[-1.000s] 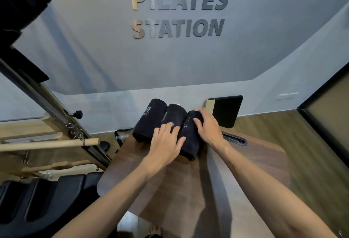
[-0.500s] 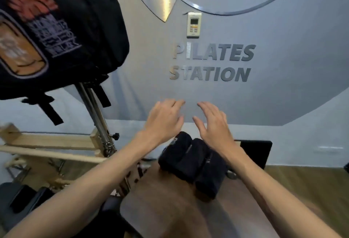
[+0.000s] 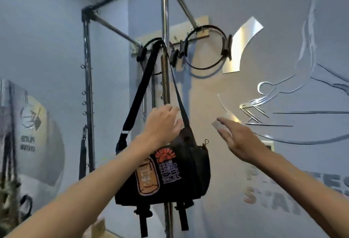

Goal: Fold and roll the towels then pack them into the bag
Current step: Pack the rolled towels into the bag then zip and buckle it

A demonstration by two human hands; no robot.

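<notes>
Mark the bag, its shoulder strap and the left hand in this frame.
bag (image 3: 170, 177): head view, front panel beside the printed patches.
shoulder strap (image 3: 140, 88): head view, middle of the left run.
left hand (image 3: 160, 124): head view, back of the hand.

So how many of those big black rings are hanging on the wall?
2. One ring hangs from the wooden rack, right of the metal pole. The other ring hangs left of the pole, mostly hidden behind the bag's strap. More could be hidden.
</notes>
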